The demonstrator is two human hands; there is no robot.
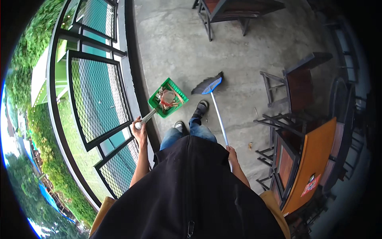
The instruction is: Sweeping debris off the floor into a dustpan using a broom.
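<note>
My left hand (139, 130) grips the upper end of the pale handle of a green plastic dustpan (179, 91). Inside the pan lies litter (167, 98): a round translucent piece, reddish strips and brown stick-like scraps. My right hand (232, 154) is closed around the light blue and white pole of a broom (212, 85). The broom's blue head and dark bristles rest on the concrete floor, right of the dustpan and apart from it, just ahead of my shoe (201, 108). Part of the right hand is hidden beside my dark garment.
Along the left runs a metal railing (126, 89) with mesh panels and a low ledge. Dark wooden chairs (300, 86) and an orange-brown board (312, 161) stand at the right; more dark furniture (235, 10) is ahead. A small dry leaf (250, 145) lies on the floor.
</note>
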